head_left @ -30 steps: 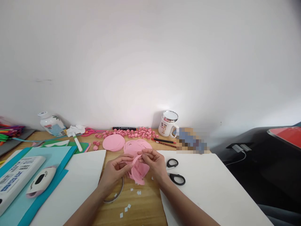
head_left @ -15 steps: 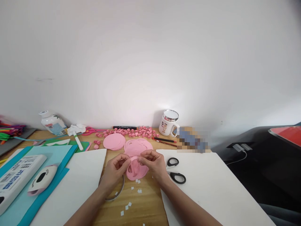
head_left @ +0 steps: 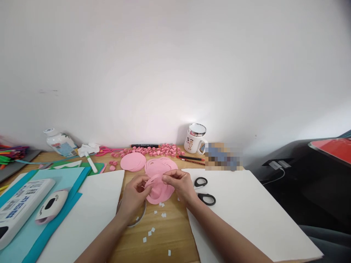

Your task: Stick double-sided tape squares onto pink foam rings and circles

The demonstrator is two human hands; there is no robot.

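Observation:
Between my two hands is a pink paper strip (head_left: 157,178), curved and held over a pile of cut pink paper circles (head_left: 159,199). My left hand (head_left: 136,193) pinches its left end, and my right hand (head_left: 177,182) pinches the right end between thumb and fingers. Just beyond lie more cut pink pieces (head_left: 157,164) and a neat stack of pink paper discs (head_left: 133,162). Partly under my left wrist is a thin grey ring (head_left: 143,215). Small white paper squares (head_left: 163,215) are scattered on the wood in front of me.
Rolled pink paper roses (head_left: 167,149) line the back, near a white mug (head_left: 194,140) and a black marker (head_left: 145,146). Black-handled scissors (head_left: 207,199) lie on the right white board (head_left: 241,219). At left are a glue gun (head_left: 52,206), a white box (head_left: 22,208) and a bottle (head_left: 60,142).
The strip has shifted and bends leftward between my fingers, my left hand turning slightly. The camera view has tilted a little, so things on the table sit slightly higher.

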